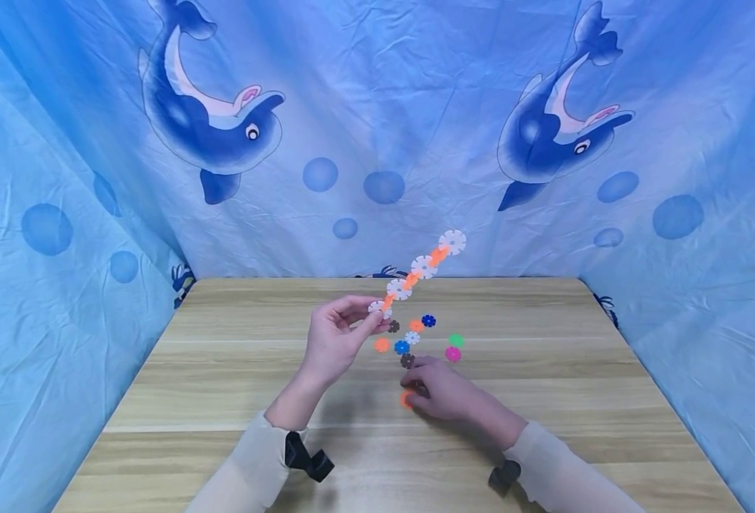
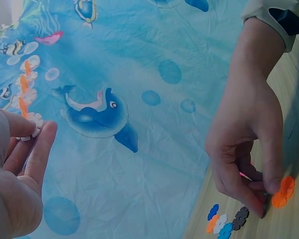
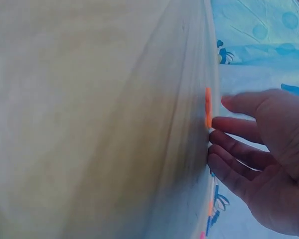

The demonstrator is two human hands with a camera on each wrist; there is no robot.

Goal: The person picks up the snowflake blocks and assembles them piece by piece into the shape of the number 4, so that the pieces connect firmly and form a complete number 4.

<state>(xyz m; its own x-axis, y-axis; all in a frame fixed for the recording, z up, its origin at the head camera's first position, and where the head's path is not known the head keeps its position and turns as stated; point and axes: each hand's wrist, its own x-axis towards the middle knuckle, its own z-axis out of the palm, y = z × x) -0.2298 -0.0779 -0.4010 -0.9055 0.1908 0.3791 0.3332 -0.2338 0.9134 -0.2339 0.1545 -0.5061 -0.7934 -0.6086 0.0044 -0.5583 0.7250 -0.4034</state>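
Note:
My left hand (image 1: 334,342) pinches the bottom white disc of a chain of notched plastic discs, white (image 1: 424,267) alternating with orange. The chain slants up and to the right, above the table. My right hand (image 1: 443,388) is low over the table, fingers loosely bent. An orange notched disc (image 2: 284,192) lies at its thumb and index finger; in the right wrist view the thumb stands apart from this orange disc (image 3: 208,107). A brown disc (image 1: 407,361) lies just beyond its fingertips.
Loose discs lie on the wooden table (image 1: 224,385) between and beyond the hands: blue (image 1: 402,347), white (image 1: 412,338), orange (image 1: 382,345), dark blue (image 1: 429,320), green (image 1: 456,340) and pink (image 1: 453,354). A blue dolphin-print cloth (image 1: 441,142) hangs behind and at both sides.

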